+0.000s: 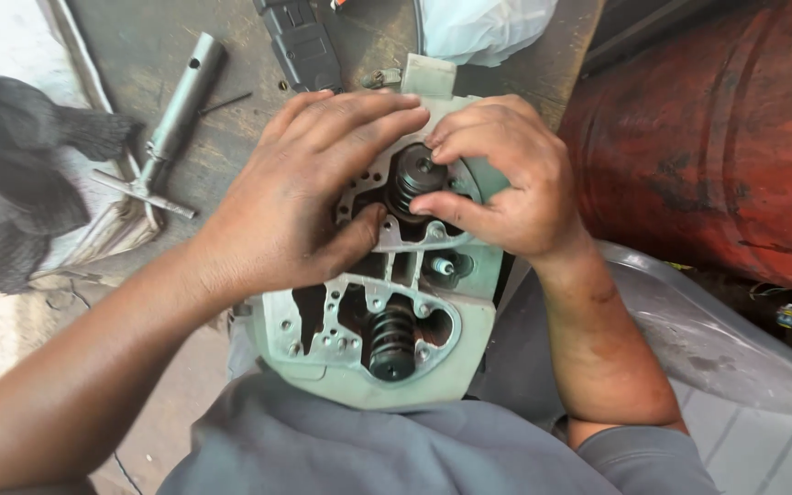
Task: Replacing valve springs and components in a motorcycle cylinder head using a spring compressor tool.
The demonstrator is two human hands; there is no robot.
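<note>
At the centre of the frame, the pale green cast-metal cylinder head (387, 339) is covered in its upper half by the left hand (300, 197) and right hand (506, 179). Passage at the right is blocked by the rusty red drum (717, 137). At upper left, the bench top is cluttered by the steel socket wrench (176, 115) and dark grey rag (16, 174).
</note>
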